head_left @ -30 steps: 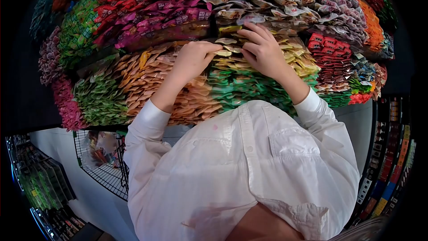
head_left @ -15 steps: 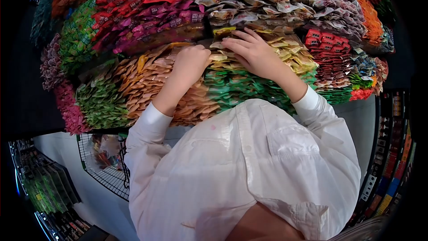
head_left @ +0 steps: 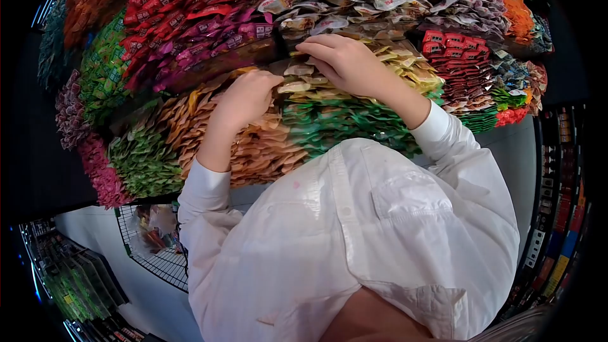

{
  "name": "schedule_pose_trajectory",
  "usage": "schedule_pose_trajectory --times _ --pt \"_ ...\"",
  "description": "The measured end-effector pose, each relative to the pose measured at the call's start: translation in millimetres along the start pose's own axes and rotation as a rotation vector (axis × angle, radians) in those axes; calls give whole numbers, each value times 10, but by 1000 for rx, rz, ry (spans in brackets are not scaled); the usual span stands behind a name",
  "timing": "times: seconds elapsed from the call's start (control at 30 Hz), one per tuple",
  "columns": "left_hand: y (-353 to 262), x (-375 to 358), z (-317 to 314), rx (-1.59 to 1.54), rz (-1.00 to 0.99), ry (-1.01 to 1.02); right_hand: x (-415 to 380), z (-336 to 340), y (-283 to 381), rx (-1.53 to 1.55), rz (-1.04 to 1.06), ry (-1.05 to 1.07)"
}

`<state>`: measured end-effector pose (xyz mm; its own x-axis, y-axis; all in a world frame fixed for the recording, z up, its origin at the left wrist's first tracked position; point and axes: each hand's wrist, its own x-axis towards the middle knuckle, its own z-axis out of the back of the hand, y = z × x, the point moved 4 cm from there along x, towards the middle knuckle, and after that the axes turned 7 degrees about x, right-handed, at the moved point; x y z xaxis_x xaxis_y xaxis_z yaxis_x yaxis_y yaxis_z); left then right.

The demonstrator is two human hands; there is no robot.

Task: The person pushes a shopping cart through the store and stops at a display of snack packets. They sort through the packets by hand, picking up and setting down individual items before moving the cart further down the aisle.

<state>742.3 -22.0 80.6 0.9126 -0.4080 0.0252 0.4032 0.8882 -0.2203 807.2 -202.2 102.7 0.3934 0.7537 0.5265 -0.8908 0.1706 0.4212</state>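
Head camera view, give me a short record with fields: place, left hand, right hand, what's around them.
place: shop display heaped with wrapped snack packets, sorted by colour
left hand: left hand curled at the seam between the orange packets and the yellow packets, fingertips on a pale packet; grip not clear
right hand: right hand spread flat on the yellow packets, fingers pointing left
nearby: green packets just below the yellow; red packets to the right
below: wire basket by the left sleeve

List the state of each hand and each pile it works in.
left hand: closed, pinching a yellow packet at the pile's edge
right hand: fingers spread flat on the yellow packets
yellow packets: loose heap, pressed under both hands
orange packets: heaped, beneath the left wrist
green packets: heaped, untouched
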Motion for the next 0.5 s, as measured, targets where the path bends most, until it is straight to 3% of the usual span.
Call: schedule_pose_trajectory --times 0.07,0.17,0.3,0.5 --pt "21 46 102 43 107 -2 41 -56 -44 -12 -22 15" --pt "-29 149 133 -25 103 -136 97 -150 -104 -53 -102 101" --pt "68 245 -105 -72 12 -50 102 -273 -226 -62 -141 167" --pt "-14 246 -155 -42 20 -139 118 -269 -269 33 -199 236"
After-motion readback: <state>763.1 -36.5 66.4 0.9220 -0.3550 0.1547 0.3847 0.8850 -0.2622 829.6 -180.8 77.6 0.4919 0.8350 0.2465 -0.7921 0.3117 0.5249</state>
